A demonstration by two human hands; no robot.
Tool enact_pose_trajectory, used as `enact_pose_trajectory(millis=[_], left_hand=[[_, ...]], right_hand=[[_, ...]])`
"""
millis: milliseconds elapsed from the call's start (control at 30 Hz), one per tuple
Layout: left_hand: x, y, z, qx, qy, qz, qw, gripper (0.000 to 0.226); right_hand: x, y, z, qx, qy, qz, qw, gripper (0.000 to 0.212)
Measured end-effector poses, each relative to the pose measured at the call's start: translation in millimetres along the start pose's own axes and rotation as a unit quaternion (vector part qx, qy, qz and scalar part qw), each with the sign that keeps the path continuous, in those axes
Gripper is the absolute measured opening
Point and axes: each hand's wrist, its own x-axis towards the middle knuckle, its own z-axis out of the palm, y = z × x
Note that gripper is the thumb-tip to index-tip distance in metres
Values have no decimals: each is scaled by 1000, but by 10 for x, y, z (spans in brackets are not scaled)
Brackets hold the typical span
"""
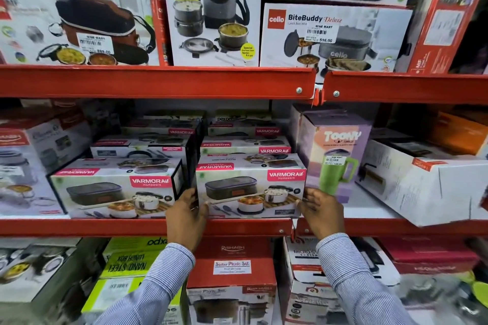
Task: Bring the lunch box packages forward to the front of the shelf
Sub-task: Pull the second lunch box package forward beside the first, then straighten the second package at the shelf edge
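Two Varmora lunch box packages stand side by side at the front of the middle red shelf (105, 227). The right package (250, 187) is held between my hands: my left hand (186, 216) grips its left end, fingers tucked into the gap between the two boxes, and my right hand (319, 211) presses on its lower right corner. The left package (116, 190) is untouched. Behind each front box, more Varmora packages (245, 146) are stacked further back.
A purple Toony tumbler box (335, 155) stands just right of the held package, with a white carton (422, 182) beyond it. Other lunch box cartons fill the upper shelf (158, 82) and the lower shelf. A grey-white carton (26, 166) sits at the left.
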Motion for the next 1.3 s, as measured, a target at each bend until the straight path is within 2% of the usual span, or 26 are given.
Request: enact_pose_trajectory(millis=[467, 867, 967, 1100, 1200, 1300], left_hand=[[-61, -33, -77, 9, 0, 15, 1000, 31], [-74, -70, -103, 16, -4, 25, 1000, 29], [-90, -66, -121, 5, -13, 20, 1000, 36], [-189, -68, -240, -24, -15, 7, 1000, 51], [-317, -107, -441, -34, 21, 20, 999, 44], [-371, -281, -742, -51, 61, 26, 997, 32]], right_hand=[[-143, -44, -36, 1, 8, 8, 1000, 38], [-182, -46, -63, 11, -3, 17, 1000, 40], [-184, -43, -74, 14, -1, 17, 1000, 39], [-263, -28, -62, 51, 58, -2, 997, 39], [-431, -120, 31, 85, 141, -43, 985, 36], [-665, -362, 289, 106, 160, -98, 977, 27]])
